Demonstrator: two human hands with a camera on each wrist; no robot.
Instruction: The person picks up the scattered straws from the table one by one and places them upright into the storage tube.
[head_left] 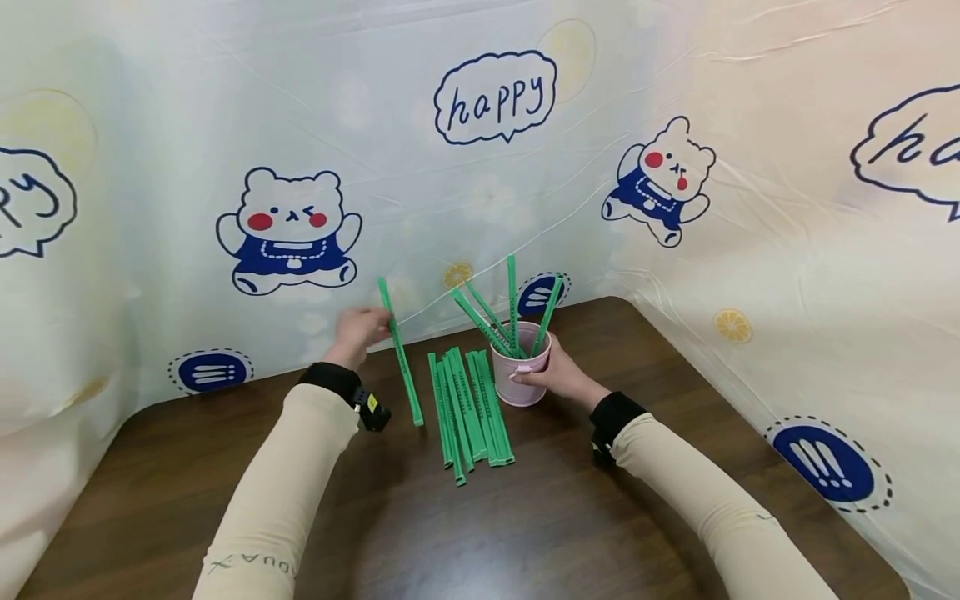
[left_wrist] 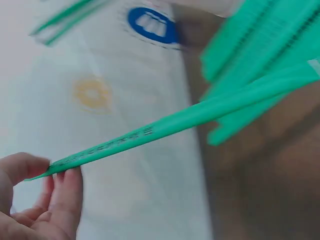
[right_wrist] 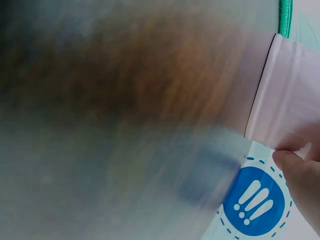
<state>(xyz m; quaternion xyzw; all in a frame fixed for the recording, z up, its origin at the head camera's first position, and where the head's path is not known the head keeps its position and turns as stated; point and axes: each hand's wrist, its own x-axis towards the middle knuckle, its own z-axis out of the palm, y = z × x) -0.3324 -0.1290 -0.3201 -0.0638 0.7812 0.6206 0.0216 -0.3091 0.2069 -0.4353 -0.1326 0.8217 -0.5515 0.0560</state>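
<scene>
In the head view my left hand [head_left: 360, 332] pinches one long, thin green wrapped straw [head_left: 404, 372] near its upper end, left of the others. The left wrist view shows this straw [left_wrist: 130, 139] between thumb and fingertips, with dark print along it. My right hand [head_left: 561, 373] grips the side of a small pink bucket [head_left: 517, 392] near its rim. Several green straws [head_left: 512, 292] lean upright inside the bucket. Left of it, a row of green straws [head_left: 467, 408] lies on the table. In the right wrist view, part of the bucket [right_wrist: 292, 95] shows with the thumb against it.
A dark brown wooden table [head_left: 570, 517] lies under everything, with rounded far corners. Behind and beside it hangs a pale sheet [head_left: 405, 192] printed with bears and lettering.
</scene>
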